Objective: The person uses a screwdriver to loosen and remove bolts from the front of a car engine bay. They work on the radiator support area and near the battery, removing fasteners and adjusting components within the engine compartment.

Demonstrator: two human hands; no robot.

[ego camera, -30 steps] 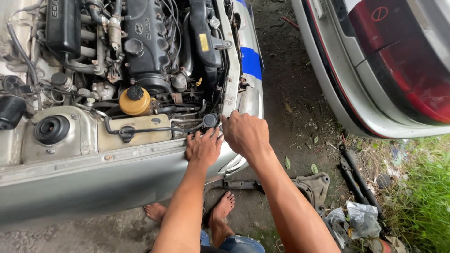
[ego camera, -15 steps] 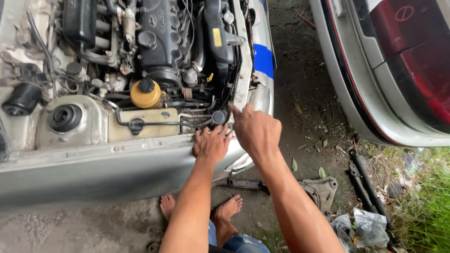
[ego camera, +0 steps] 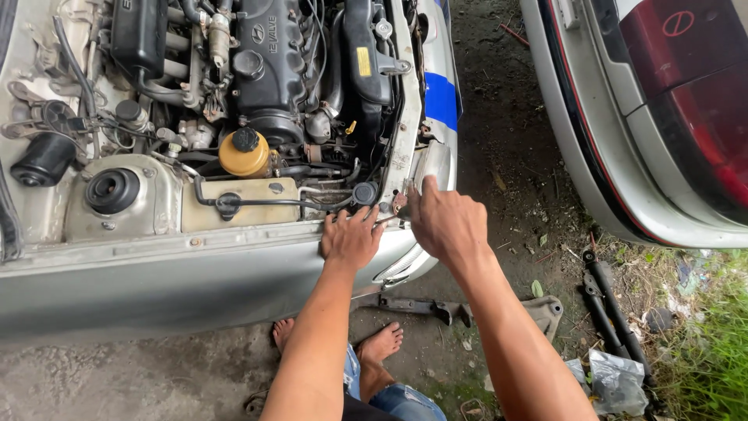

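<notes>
Both hands are at the front corner of the open engine bay, the left hand (ego camera: 352,240) spread flat on the silver fender edge (ego camera: 234,242), the right hand (ego camera: 446,222) pinching something small, unidentifiable, just beyond its fingertips, nothing visibly removed there.

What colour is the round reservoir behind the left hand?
Yellow reservoir with a black cap; head view shows it clearly.

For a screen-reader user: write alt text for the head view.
Both hands work at the front corner of a silver car's open engine bay: left hand flat on the fender edge, right hand at the corner. Bare feet stand on dirt.
</notes>
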